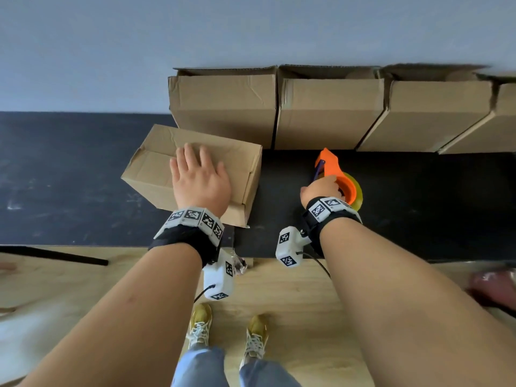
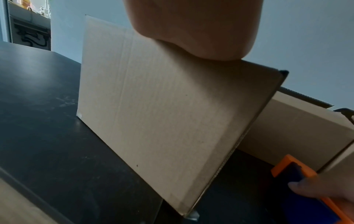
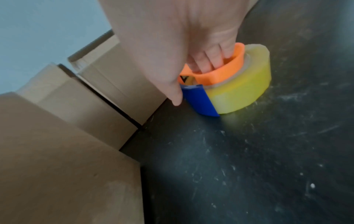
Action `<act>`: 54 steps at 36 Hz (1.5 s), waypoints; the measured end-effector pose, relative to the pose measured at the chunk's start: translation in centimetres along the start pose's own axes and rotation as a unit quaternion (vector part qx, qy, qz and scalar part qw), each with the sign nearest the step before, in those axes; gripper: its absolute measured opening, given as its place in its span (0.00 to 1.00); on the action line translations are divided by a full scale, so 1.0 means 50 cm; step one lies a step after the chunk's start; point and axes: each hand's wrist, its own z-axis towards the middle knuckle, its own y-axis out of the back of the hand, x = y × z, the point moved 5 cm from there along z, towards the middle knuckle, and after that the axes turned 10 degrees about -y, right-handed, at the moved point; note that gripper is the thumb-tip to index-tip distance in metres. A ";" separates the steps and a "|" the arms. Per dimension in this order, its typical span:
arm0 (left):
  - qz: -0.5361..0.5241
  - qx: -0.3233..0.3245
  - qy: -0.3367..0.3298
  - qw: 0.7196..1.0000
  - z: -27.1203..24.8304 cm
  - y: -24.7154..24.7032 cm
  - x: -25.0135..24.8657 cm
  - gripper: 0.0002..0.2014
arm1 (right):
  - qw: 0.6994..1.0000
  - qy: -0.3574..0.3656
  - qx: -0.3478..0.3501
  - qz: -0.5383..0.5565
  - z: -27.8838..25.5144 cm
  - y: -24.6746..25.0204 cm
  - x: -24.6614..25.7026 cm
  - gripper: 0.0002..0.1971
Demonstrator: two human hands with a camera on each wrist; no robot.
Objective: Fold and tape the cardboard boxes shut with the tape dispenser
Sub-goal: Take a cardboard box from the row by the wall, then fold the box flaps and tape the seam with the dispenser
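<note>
Nearest, both hands work over the black counter (image 1: 83,191): the left hand (image 1: 199,180) lies flat, fingers straight, on the closed flaps of a small box (image 1: 156,169), while the right hand (image 1: 321,188) curls its fingers into the orange tape dispenser (image 1: 331,166), standing on the counter just right of that box. Behind them, taller boxes (image 1: 329,113) line the wall, tops open, contents hidden.

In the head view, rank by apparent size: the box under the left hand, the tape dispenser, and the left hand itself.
Largest to smallest, as they look in the head view:
1. The box under the left hand
2. The left hand, lying flat on it
3. The tape dispenser, partly covered by the right hand, so somewhat more of it may be hidden.
</note>
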 end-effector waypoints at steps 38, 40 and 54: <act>-0.020 0.182 -0.076 0.980 -0.034 0.080 0.061 0.27 | 0.965 0.119 0.132 0.195 -0.236 0.188 0.064 0.17; -0.023 0.191 -0.082 0.978 -0.041 0.083 0.065 0.26 | 0.959 0.147 0.119 0.210 -0.255 0.211 0.085 0.20; -0.141 0.153 -0.032 0.978 -0.027 0.111 0.148 0.36 | 0.922 0.234 0.186 0.247 -0.396 0.194 0.213 0.17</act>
